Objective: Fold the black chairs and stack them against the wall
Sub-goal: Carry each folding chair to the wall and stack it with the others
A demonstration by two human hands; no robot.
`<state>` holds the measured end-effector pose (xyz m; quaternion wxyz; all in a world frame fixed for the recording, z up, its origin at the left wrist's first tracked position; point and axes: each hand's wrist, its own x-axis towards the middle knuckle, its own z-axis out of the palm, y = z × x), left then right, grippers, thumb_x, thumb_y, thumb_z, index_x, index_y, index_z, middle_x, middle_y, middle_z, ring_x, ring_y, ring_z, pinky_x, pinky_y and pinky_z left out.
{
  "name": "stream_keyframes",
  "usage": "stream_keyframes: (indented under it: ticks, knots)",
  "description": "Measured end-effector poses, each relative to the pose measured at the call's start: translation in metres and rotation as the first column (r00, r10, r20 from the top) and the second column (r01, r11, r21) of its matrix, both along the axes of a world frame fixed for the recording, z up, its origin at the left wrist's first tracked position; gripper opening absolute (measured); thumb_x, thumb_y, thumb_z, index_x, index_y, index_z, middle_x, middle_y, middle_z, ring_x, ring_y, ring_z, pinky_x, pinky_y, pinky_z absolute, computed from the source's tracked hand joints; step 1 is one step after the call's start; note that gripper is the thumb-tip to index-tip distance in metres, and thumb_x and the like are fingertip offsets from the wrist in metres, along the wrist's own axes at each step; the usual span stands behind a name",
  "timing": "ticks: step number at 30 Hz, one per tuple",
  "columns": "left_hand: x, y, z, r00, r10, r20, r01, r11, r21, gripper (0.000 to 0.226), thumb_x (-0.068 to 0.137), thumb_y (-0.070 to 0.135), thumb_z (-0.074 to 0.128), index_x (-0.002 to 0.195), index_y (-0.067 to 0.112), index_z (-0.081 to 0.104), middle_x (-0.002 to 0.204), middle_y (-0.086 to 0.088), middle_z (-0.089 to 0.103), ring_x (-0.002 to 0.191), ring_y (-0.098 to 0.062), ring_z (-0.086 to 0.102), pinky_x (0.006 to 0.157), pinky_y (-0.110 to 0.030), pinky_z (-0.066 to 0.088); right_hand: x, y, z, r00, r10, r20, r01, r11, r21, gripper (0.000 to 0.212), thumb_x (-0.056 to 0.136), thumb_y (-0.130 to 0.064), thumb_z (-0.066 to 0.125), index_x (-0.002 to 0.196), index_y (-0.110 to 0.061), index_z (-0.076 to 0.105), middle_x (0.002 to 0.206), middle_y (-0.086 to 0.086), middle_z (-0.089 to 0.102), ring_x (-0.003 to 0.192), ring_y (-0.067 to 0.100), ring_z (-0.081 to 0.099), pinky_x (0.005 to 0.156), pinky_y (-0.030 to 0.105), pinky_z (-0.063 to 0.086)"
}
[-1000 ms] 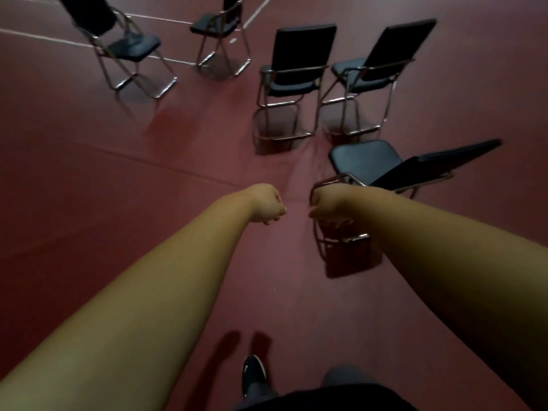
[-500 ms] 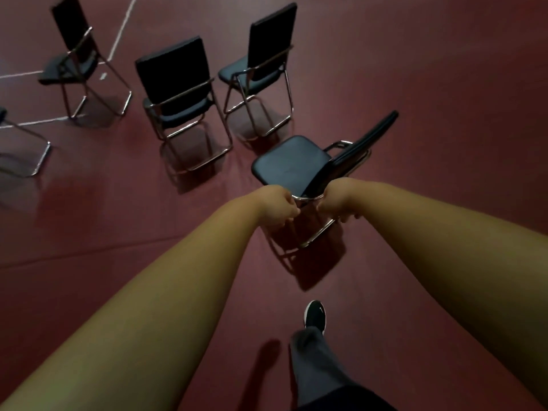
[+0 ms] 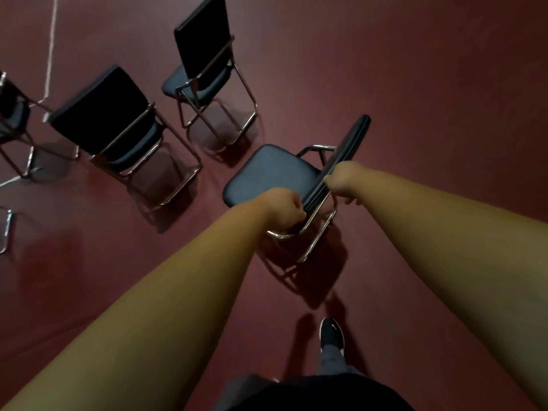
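A black padded chair with a chrome tube frame stands on the dark red floor just ahead of me, unfolded, its seat flat and its backrest seen edge-on. My left hand grips the near end of the backrest and frame. My right hand grips the backrest edge a little farther along. Two more unfolded black chairs stand behind it to the left.
Part of another chair shows at the left edge, with a chrome leg below it. A white floor line runs at the top left. My shoe is on the floor behind the held chair. No wall is in view.
The view has swung so the chairs sit further left. My left hand has closed onto the chair beside my right hand, and the chair's backrest now points away from me.
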<state>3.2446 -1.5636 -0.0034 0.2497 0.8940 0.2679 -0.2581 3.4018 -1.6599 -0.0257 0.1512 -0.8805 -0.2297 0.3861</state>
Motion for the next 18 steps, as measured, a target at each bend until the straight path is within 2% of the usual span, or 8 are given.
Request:
stream_keyframes:
  ticks: [2,3,6,8,11,14,16,18]
  knots:
    - [0.022,0.014,-0.006,0.999,-0.04,0.01,0.04,0.999,-0.007,0.026,0.103,0.03,0.06,0.117,0.012,0.072,0.115,-0.008,0.072,0.108,-0.028,0.065,0.095,-0.04,0.054,0.01,0.009,-0.002,1.0,0.006,-0.017,-0.007,0.998,-0.06,0.037,0.111,-0.03,0.048,0.116,0.002,0.065,0.114,0.017,0.063,0.121,0.038,0.065,0.093,0.044,0.052]
    - [0.029,0.02,-0.01,0.999,-0.048,0.018,0.048,0.999,-0.012,0.026,0.103,0.03,0.06,0.118,0.012,0.071,0.116,-0.008,0.071,0.108,-0.027,0.065,0.097,-0.04,0.054,0.011,0.012,-0.004,0.999,0.023,-0.025,-0.025,0.996,-0.089,0.043,0.113,-0.034,0.043,0.11,0.003,0.063,0.115,0.017,0.064,0.117,0.038,0.067,0.088,0.043,0.052]
    - [0.054,0.042,-0.029,0.997,-0.068,0.027,0.07,0.995,-0.064,0.026,0.102,0.028,0.062,0.116,0.008,0.071,0.113,-0.011,0.072,0.108,-0.028,0.066,0.098,-0.043,0.054,0.017,0.024,-0.018,0.998,0.007,-0.058,-0.013,0.993,-0.116,0.051,0.111,-0.044,0.044,0.116,0.004,0.061,0.114,0.022,0.072,0.096,0.038,0.075,0.065,0.042,0.057]
    - [0.069,0.054,-0.04,0.995,-0.103,0.016,0.104,0.99,-0.096,0.028,0.102,0.028,0.063,0.118,0.007,0.07,0.115,-0.012,0.071,0.109,-0.029,0.066,0.098,-0.043,0.054,0.023,0.028,-0.028,0.995,-0.035,-0.094,0.022,0.99,-0.138,0.057,0.11,-0.047,0.046,0.118,0.007,0.062,0.114,0.024,0.073,0.094,0.038,0.076,0.074,0.045,0.062]
    - [0.093,0.075,-0.06,0.987,-0.159,0.017,0.16,0.975,-0.152,0.033,0.103,0.029,0.062,0.121,0.002,0.066,0.119,-0.015,0.069,0.112,-0.032,0.064,0.093,-0.038,0.051,0.033,0.034,-0.033,0.972,-0.154,-0.179,0.119,0.975,-0.189,0.067,0.105,-0.054,0.055,0.129,0.008,0.059,0.126,0.02,0.071,0.1,0.034,0.076,0.089,0.05,0.06]
    - [0.115,0.096,-0.081,0.987,-0.155,0.028,0.157,0.946,-0.285,0.031,0.1,0.025,0.06,0.108,-0.004,0.069,0.11,-0.022,0.072,0.106,-0.038,0.069,0.086,-0.045,0.056,0.041,0.043,-0.029,0.939,-0.258,-0.226,0.194,0.943,-0.271,0.075,0.101,-0.054,0.062,0.144,0.006,0.05,0.143,0.016,0.063,0.115,0.033,0.07,0.097,0.049,0.055]
    - [0.126,0.113,-0.091,0.99,-0.134,0.047,0.141,0.917,-0.373,0.028,0.097,0.021,0.057,0.097,-0.003,0.071,0.103,-0.024,0.073,0.101,-0.039,0.072,0.086,-0.049,0.06,0.044,0.057,-0.028,0.92,-0.321,-0.225,0.246,0.919,-0.308,0.075,0.1,-0.049,0.066,0.148,0.005,0.046,0.145,0.015,0.062,0.119,0.032,0.068,0.102,0.051,0.053]
    - [0.132,0.124,-0.094,0.989,-0.142,0.042,0.146,0.889,-0.433,0.03,0.098,0.021,0.054,0.101,-0.004,0.071,0.103,-0.023,0.074,0.1,-0.038,0.073,0.088,-0.049,0.06,0.044,0.064,-0.027,0.905,-0.365,-0.22,0.277,0.896,-0.346,0.074,0.099,-0.048,0.068,0.147,0.005,0.047,0.144,0.014,0.063,0.119,0.03,0.068,0.106,0.051,0.051]
